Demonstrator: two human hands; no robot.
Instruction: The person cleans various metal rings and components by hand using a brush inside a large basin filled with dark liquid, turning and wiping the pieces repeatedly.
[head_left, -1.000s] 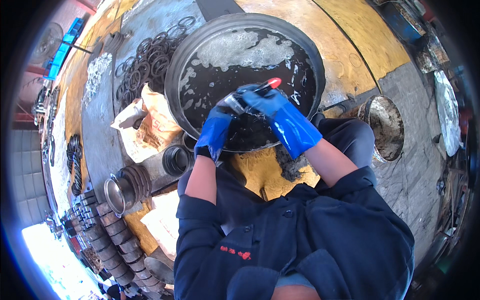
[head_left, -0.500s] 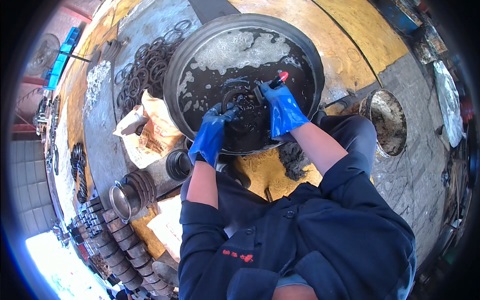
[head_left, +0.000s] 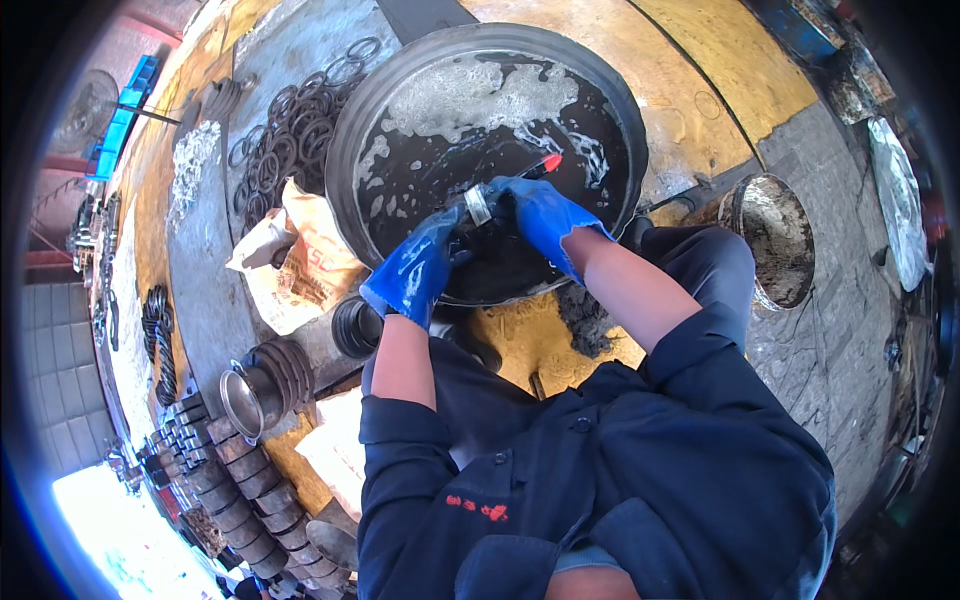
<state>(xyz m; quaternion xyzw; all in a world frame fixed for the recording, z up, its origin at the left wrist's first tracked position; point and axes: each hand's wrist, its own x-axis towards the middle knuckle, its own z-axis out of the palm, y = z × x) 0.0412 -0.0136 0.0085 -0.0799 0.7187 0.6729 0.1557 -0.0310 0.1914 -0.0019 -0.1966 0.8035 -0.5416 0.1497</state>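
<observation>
Both of my hands wear wet blue rubber gloves above a round dark basin (head_left: 338, 140) of black water with grey-white foam. My left hand (head_left: 425, 250) has its fingers closed on a metal ring (head_left: 477, 206), whose shiny edge shows between the gloves. My right hand (head_left: 535, 212) is closed round a brush (head_left: 545, 166) with a black handle and red end, pressed close to the ring. The brush head is hidden by the gloves.
Many dark rings (head_left: 290, 140) lie piled left of the basin, beside a torn paper sack (head_left: 300, 260). Stacked rings (head_left: 357, 328) and a metal pot-like part (head_left: 245, 400) sit nearer. At right stands a dirty bucket (head_left: 775, 245); stacked cylindrical parts (head_left: 240, 490) fill the lower left.
My left hand has raised and tilted the ring, so its shiny edge now shows. My right hand has moved left with the brush, and the gloves are closer together.
</observation>
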